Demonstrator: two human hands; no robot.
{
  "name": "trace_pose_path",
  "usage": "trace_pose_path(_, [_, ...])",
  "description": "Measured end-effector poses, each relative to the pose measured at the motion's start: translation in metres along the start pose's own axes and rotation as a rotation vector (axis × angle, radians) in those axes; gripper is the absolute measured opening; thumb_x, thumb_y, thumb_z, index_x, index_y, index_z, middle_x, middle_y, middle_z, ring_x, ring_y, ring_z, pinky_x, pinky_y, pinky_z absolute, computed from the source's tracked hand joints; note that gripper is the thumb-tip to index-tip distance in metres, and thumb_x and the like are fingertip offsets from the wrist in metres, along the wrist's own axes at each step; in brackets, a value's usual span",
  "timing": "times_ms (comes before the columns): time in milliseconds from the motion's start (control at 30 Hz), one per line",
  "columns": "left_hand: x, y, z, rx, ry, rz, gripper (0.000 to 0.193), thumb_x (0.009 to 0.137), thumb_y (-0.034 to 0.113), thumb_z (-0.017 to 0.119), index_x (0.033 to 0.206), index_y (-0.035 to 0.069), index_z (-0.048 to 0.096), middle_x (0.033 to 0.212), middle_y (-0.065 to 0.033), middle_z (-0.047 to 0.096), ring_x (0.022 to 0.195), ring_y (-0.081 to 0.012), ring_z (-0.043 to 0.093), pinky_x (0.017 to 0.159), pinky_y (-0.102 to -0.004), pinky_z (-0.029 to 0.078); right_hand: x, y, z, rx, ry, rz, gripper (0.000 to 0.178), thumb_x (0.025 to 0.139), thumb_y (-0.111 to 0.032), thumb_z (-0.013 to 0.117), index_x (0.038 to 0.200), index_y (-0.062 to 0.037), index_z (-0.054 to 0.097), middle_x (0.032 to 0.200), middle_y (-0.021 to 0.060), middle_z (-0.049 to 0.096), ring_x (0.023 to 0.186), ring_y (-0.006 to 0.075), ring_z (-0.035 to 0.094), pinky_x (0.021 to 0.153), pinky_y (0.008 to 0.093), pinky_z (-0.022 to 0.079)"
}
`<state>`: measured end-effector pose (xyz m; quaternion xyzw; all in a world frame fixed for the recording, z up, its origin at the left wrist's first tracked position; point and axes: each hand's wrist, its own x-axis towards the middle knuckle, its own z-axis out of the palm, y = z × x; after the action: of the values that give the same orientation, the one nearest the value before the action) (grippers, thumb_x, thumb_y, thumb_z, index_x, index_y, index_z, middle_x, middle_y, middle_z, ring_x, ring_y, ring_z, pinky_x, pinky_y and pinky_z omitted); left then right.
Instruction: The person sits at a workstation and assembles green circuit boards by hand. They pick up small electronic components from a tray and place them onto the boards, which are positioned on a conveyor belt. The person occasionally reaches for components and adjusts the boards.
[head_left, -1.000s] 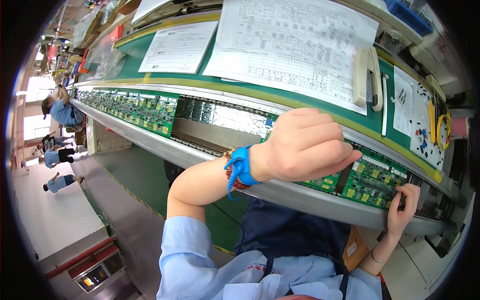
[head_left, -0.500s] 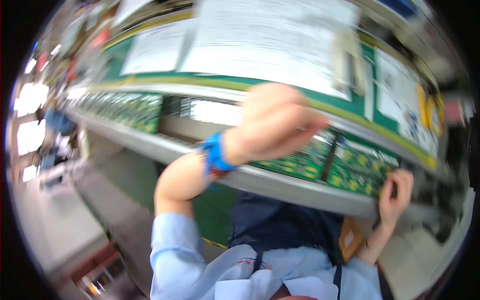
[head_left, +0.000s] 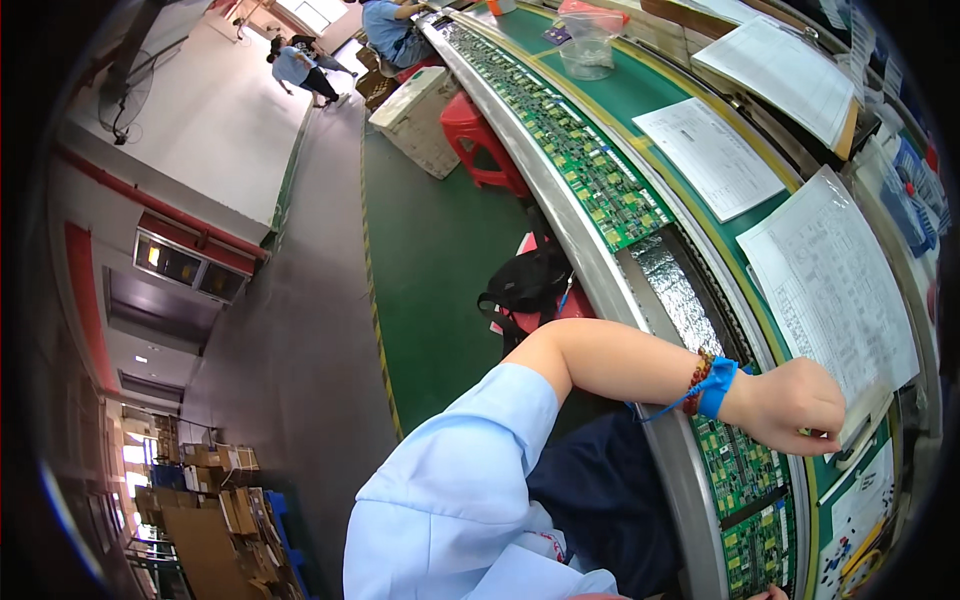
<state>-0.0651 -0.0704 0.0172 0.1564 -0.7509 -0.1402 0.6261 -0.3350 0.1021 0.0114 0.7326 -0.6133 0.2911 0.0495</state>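
Observation:
My left hand point(head_left: 795, 405) is raised above the conveyor line, a blue strap and a beaded bracelet on its wrist. Its fingers are curled into a pinch; a small dark spot shows at the fingertips, too small to name. Below and beside it lie green circuit boards point(head_left: 738, 462) packed with components, set in the metal-edged track. Of my right hand point(head_left: 770, 594), only the fingertips show at the lower edge, close to the nearest circuit board point(head_left: 758, 550); whether they hold anything is hidden.
A printed sheet point(head_left: 830, 280) lies on the green bench beyond the track, with small parts and yellow-handled tool point(head_left: 862, 572) nearer. More boards point(head_left: 570, 140) run up the line. A black bag point(head_left: 530, 280), red stool point(head_left: 480, 140) and white box point(head_left: 418, 120) stand left. A seated co-worker point(head_left: 393, 30) is far off.
The view has swung left along the line, bringing the aisle and far boards into sight. My left hand now appears farther right; my right hand has nearly left the picture.

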Motion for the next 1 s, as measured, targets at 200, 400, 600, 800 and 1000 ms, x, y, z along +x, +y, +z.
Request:
trace_pose_path(200, [-0.004, 0.003, -0.003, 0.011, -0.014, 0.005, 0.022, 0.074, 0.012, 0.065, 0.062, 0.009, 0.047, 0.058, -0.0050, 0.044, 0.052, -0.0245, 0.048, 0.045, -0.0361, 0.035, -0.005, -0.010, 0.001, 0.023, 0.001, 0.050, 0.005, 0.079, -0.004, 0.057, 0.081, -0.0038, 0.062, 0.079, 0.0114, 0.056, 0.061, 0.0206, 0.052, 0.052, 0.0300, 0.042])
trace_pose_path(400, [0.006, -0.005, -0.008, 0.044, -0.086, -0.023, 0.012, 0.067, 0.010, 0.070, 0.069, 0.012, 0.059, 0.059, -0.0025, 0.049, 0.051, -0.0215, 0.049, 0.045, -0.0336, 0.036, -0.018, 0.012, 0.005, 0.063, -0.021, 0.091, 0.015, 0.078, 0.008, 0.051, 0.091, 0.0019, 0.054, 0.091, 0.0144, 0.054, 0.090, 0.0280, 0.052, 0.082, 0.0359, 0.041])
trace_pose_path(600, [0.008, 0.004, -0.015, 0.212, -0.201, -0.052, 0.015, 0.070, -0.009, 0.063, 0.074, 0.004, 0.058, 0.063, -0.0069, 0.055, 0.050, -0.0197, 0.047, 0.046, -0.0299, 0.035, 0.012, 0.007, -0.004, 0.110, -0.007, 0.140, 0.015, 0.065, -0.004, 0.064, 0.076, -0.0071, 0.054, 0.077, 0.0075, 0.054, 0.075, 0.0266, 0.052, 0.068, 0.0362, 0.040])
trace_pose_path(800, [-0.011, 0.003, -0.009, 0.052, -0.269, -0.231, 0.009, 0.082, -0.011, 0.053, 0.078, -0.004, 0.049, 0.067, -0.0082, 0.048, 0.061, -0.0165, 0.040, 0.056, -0.0280, 0.032, -0.004, 0.020, -0.009, 0.191, 0.119, 0.143, 0.013, 0.067, -0.006, 0.063, 0.074, -0.0087, 0.053, 0.074, 0.0048, 0.049, 0.073, 0.0221, 0.050, 0.067, 0.0322, 0.038])
trace_pose_path(1000, [-0.012, 0.013, -0.016, 0.061, -0.288, -0.211, 0.010, 0.083, -0.009, 0.053, 0.079, -0.002, 0.048, 0.066, -0.0058, 0.044, 0.061, -0.0144, 0.038, 0.058, -0.0255, 0.032, -0.011, 0.007, -0.003, 0.214, 0.134, 0.160, 0.013, 0.068, -0.007, 0.063, 0.074, -0.0087, 0.052, 0.075, 0.0034, 0.048, 0.074, 0.0206, 0.048, 0.069, 0.0320, 0.037])
